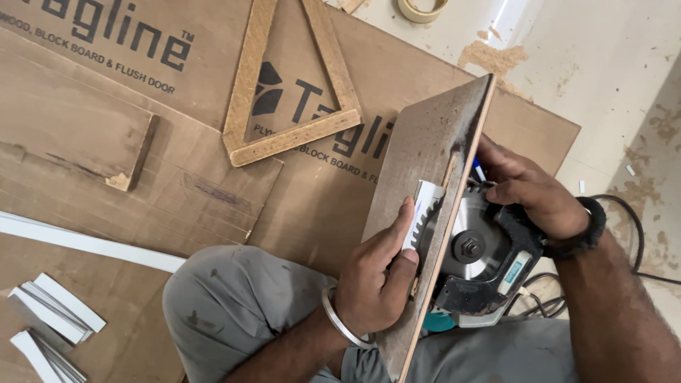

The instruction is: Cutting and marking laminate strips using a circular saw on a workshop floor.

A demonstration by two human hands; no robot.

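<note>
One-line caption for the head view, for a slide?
Left hand presses a small white strip against the blade slot of a tilted board while the right hand grips the circular saw mounted beneath.

bare forearms, steel bangle [339, 320], black wristband [587, 230], stained grey trousers [234, 305]

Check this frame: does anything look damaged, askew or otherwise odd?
Yes. The left hand presses a small white strip against the toothed circular saw blade poking through a slot in the tilted brown board, with fingertips close to the teeth.

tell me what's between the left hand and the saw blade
A small white strip, pressed by the left hand against the blade at the board's slot; head view.
</note>
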